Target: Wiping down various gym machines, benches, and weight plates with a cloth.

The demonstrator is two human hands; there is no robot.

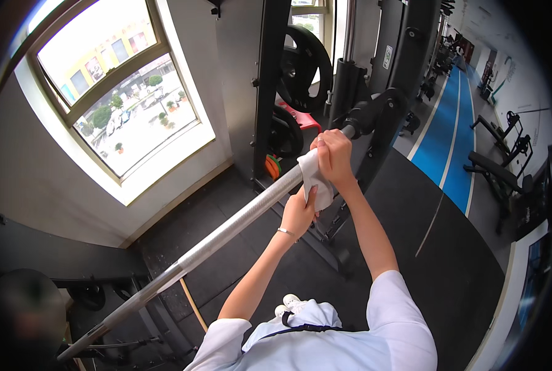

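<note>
A knurled steel barbell (239, 221) runs diagonally from the lower left up to a black carriage on the Smith machine (377, 111). Near its upper end a white cloth (314, 178) is draped around the bar. My right hand (335, 155) grips the bar from above with the cloth pressed under it. Just below the bar, my left hand (299, 212) pinches the hanging part of the cloth between thumb and fingers. A thin bracelet circles my left wrist.
Black weight plates (305, 69) hang on the rack's upright. A red step or stool (301, 117) stands behind it. To the left is a window (132, 106). A blue track lane (450, 125) and a weight bench (498, 172) lie at the right.
</note>
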